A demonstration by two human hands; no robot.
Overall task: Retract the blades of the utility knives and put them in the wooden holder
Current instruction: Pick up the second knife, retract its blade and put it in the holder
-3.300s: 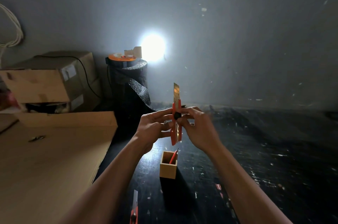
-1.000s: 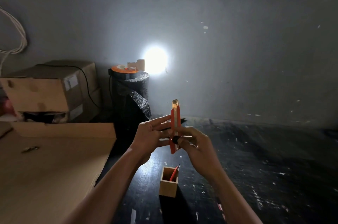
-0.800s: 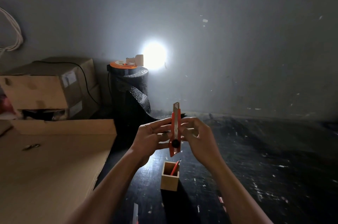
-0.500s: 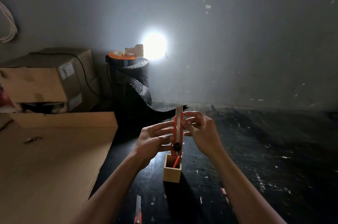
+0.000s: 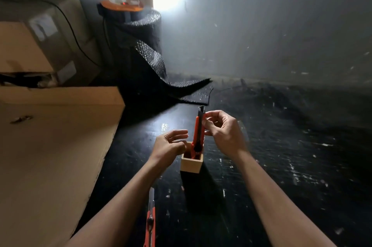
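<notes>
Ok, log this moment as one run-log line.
right hand: lowering orange knife into wooden holder | left hand: open beside holder | second knife: on table, blade out

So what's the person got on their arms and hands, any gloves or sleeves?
Nothing that shows. The left hand and right hand are bare, with no gloves, rings or tape visible. Both forearms are uncovered right down to the bottom edge of the picture, so no sleeve, cuff, watch or bracelet appears. The light is dim, so fine marks could not be made out.
</notes>
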